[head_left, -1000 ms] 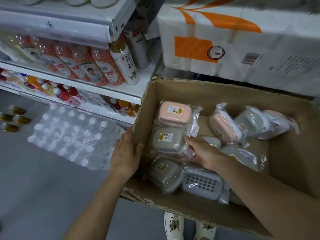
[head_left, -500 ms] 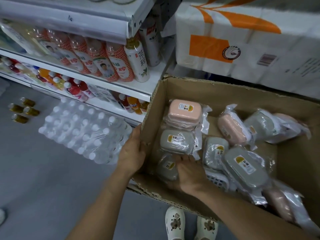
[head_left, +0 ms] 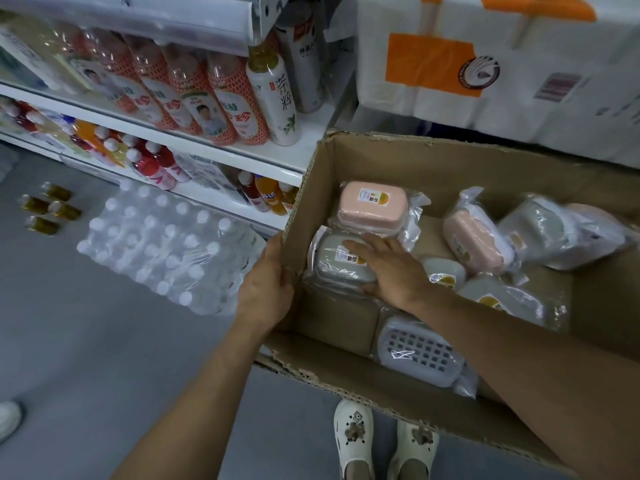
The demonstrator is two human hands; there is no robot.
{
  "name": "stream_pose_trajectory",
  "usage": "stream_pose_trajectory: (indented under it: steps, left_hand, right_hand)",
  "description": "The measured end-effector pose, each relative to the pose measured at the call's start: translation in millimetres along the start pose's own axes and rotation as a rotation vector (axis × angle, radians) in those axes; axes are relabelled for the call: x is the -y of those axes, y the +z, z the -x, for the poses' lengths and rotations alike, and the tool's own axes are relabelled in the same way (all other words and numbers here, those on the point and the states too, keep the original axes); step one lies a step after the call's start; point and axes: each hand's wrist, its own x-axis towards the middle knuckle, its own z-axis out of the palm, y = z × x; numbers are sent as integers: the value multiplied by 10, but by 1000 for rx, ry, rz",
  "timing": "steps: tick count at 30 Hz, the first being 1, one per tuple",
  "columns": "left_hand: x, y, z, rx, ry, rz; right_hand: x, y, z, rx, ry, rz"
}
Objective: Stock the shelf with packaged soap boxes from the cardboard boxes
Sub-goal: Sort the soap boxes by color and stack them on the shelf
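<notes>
Soap boxes in clear wrap lie loose inside the cardboard box (head_left: 398,161), seen from the head camera. The right hand (head_left: 391,268) rests flat, fingers straight and spread, on a grey soap box (head_left: 332,261) at the box's left side; no fingers curl round it. Just behind that one sits a pink soap box (head_left: 369,206). The left hand (head_left: 266,289) grips the box's left wall, thumb inside. I count two pink ones plainly, a white slotted one (head_left: 419,351) near the front, and about four grey; a possible third pink at the far right is too covered by wrap to tell. The right forearm hides part of the pile. Drink bottles fill the shelf (head_left: 221,154) left of the box.
</notes>
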Motion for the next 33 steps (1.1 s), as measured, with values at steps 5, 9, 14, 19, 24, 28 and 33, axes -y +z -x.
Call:
stream_pose_trajectory:
  steps: [5, 9, 14, 19, 24, 28, 33]
  left_hand:
    - [-45, -23, 37, 16, -7, 2]
    - [-92, -17, 94, 12, 6, -5]
    - [-133, -16, 91, 90, -41, 75]
    - [-257, -110, 234, -98, 112, -46]
    - [-802, -35, 585, 427, 85, 339]
    - [-995, 134, 581, 650, 71, 460]
    - [-963, 160, 276, 521, 145, 253]
  right_hand:
    - [-13, -72, 307, -158, 75, -149]
    - [-124, -21, 834, -71, 19, 19]
    - [-187, 217, 1075, 118, 113, 265]
    - [-254, 20, 1114, -145, 262, -340]
    - [-91, -430, 1204, -228, 440, -1474]
    - [-11, -543, 1235, -201, 355, -1621]
    - [-176, -476, 1223, -308, 382, -1349]
